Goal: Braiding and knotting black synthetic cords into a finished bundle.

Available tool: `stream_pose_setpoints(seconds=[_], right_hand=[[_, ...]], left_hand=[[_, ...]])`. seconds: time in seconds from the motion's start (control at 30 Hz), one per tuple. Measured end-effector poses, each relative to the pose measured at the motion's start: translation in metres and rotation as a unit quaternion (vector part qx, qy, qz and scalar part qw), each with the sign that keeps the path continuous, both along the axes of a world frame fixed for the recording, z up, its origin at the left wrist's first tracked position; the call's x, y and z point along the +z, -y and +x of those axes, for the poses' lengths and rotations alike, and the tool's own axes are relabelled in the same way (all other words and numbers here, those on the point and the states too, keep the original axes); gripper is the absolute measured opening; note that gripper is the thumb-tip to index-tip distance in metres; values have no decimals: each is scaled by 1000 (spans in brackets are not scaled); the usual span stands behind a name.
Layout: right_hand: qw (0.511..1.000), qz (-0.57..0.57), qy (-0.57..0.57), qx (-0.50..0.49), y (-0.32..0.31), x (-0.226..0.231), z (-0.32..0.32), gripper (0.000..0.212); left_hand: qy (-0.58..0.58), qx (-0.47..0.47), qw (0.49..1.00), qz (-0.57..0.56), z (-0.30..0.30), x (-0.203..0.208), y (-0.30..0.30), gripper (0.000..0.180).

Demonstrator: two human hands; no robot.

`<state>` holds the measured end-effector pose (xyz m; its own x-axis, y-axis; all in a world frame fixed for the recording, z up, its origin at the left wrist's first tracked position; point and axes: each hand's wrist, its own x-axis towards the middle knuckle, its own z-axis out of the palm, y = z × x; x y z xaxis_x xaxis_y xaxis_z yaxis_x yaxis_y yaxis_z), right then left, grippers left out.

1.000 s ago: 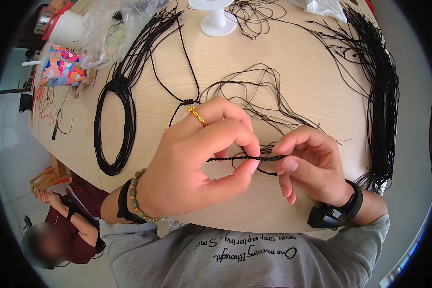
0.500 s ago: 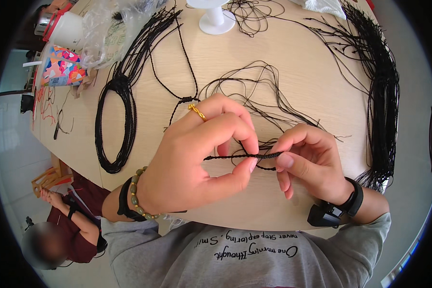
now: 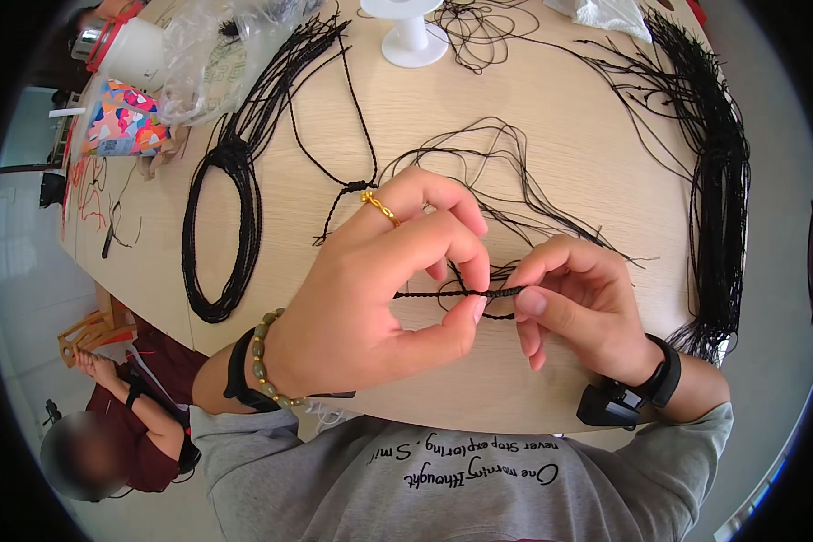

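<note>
Between my hands runs a black braided cord [image 3: 500,293], held level above the near part of the table. My left hand [image 3: 370,289], with a gold ring and a bead bracelet, pinches it between thumb and forefinger. At the cord's thicker, knotted stretch, my right hand [image 3: 578,307] grips it with thumb and forefinger; its other fingers curl beneath. Loose black strands [image 3: 506,194] spread over the table behind my hands, some passing under them. Just past my left hand lies a knotted black cord loop [image 3: 357,186].
A bundle of looped black cords [image 3: 190,226] lies at left, a thick bundle [image 3: 721,217] along the right edge. A white spool [image 3: 415,45] stands at the back. A patterned cup [image 3: 125,119], a plastic bag [image 3: 208,68] and a white container [image 3: 134,52] crowd the far left. A person sits lower left.
Both hands keep their pinch on the cord. My right hand has shifted very slightly left. The things on the table appear a little to the right as the view moves slightly.
</note>
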<state>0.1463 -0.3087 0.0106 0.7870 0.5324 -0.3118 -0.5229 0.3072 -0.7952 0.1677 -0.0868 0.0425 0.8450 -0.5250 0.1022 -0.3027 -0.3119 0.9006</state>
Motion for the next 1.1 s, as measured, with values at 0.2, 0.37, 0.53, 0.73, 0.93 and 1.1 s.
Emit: stream_pose_setpoints(seconds=[0.2, 0.37, 0.53, 0.73, 0.93, 1.1], right_hand=[[1000, -1, -8, 6, 1, 1, 0, 14], [1000, -5, -4, 5, 1, 0, 0, 14], [1000, -8, -6, 8, 0, 2, 0, 14], [1000, -14, -10, 12, -1, 3, 0, 13], [1000, -19, -6, 16, -1, 4, 0, 14], [1000, -17, -1, 16, -2, 3, -1, 13]], left_hand=[[32, -4, 999, 23, 0, 0, -1, 16], [34, 0, 999, 24, 1, -2, 0, 16], [30, 7, 999, 18, 1, -1, 1, 15], [41, -3, 999, 15, 1, -4, 0, 16], [40, -8, 999, 14, 1, -3, 0, 16], [47, -8, 999, 17, 0, -3, 0, 16]])
